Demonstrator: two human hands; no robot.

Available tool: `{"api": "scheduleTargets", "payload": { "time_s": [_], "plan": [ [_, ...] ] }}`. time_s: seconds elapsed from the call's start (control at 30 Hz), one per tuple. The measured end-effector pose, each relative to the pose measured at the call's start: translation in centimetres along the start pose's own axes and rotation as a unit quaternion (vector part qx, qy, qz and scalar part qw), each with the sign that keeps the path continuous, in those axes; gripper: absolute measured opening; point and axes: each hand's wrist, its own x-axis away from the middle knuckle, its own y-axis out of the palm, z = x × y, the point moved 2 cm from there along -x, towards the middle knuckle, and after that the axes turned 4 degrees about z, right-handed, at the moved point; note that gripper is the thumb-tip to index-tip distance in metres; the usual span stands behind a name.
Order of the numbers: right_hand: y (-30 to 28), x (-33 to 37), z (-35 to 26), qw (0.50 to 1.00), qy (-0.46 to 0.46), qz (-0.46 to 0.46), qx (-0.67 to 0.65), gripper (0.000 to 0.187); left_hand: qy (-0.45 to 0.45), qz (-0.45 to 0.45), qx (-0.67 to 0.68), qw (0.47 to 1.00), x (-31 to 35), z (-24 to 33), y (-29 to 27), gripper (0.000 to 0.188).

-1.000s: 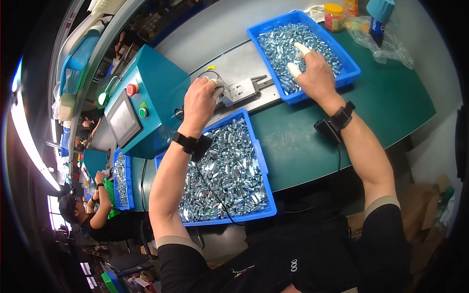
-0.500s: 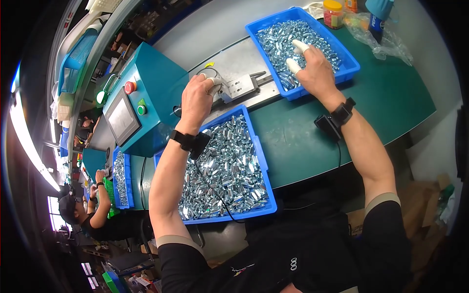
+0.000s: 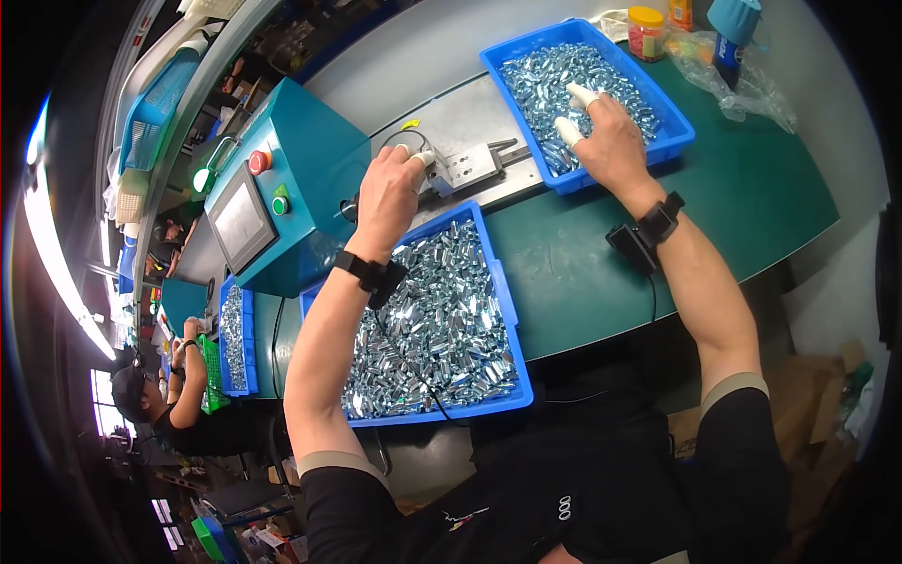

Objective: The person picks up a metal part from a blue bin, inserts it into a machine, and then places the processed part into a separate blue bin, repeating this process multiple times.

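Observation:
My left hand is at the metal fixture beside the teal machine. Its fingers are bent and pressed together, with pale covers on the tips; whatever they pinch is hidden. Over the far blue tray hangs my right hand. White covers sit on its thumb and forefinger, which are spread apart just above a heap of small shiny metal parts. A nearer blue tray, below my left wrist, is also filled with similar metal parts.
The machine carries a screen, a red button and a green button. A red-filled jar and a clear plastic bag lie at the far right of the green table. Another person works at the left.
My left hand has rolled slightly and shifted a little right at the fixture, its fingertips lower. The right hand stays over the far tray, thumb and forefinger still apart.

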Motion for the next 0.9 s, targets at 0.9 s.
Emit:
{"api": "scheduleTargets", "payload": {
  "time_s": [0.9],
  "plan": [
    [8.1, 1.0, -9.8, 0.896, 0.068, -0.276, -0.34, 0.063, -0.094, -0.016, 0.05, 0.994, 7.3, 5.3, -7.9, 0.044]
  ]
}}
